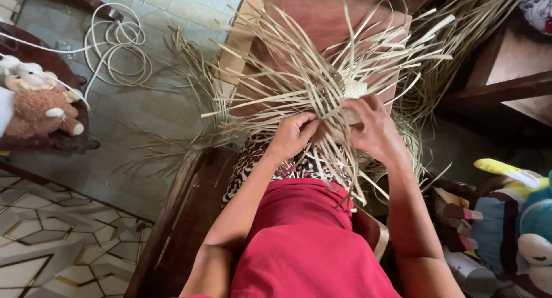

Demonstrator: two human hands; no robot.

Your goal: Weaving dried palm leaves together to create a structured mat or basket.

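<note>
**Two hands working pale plant strips over the lap**

Far left, a brown stuffed toy (40, 111) rests on a dark chair; beside it a white cord (118, 42) lies coiled on the tiled floor (115, 131). At centre, the left hand (291, 134) has its grip closed on a bunch of the pale strips (299, 74), which fan outward over a brown board (322, 13). Just right of it, the right hand (371, 125) presses down on the small woven patch (355, 89), fingers curled around strips. Far right, colourful plush toys (512, 217) sit near the floor.
</note>
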